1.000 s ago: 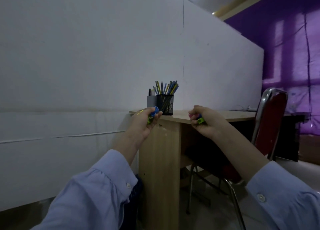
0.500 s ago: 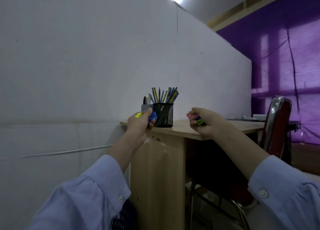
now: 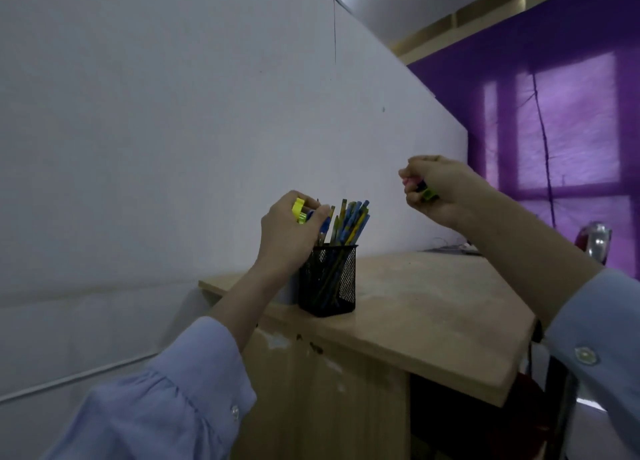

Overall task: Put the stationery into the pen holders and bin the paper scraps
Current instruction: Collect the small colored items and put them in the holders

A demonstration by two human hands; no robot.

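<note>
My left hand (image 3: 287, 234) pinches yellow-blue bits (image 3: 298, 210) just above-left of mesh holder (image 3: 329, 279), at desk (image 3: 433, 317) left edge | my right hand (image 3: 441, 191) fists pink-green bits (image 3: 425, 191), higher, well right | left nearer

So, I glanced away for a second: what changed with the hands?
The left hand, gripping yellow and blue pieces, rose from the desk edge to the top of the mesh holder, beside its pencils. The right hand, gripping pink and green pieces, rose too. Grips, holder and desk stayed.
</note>
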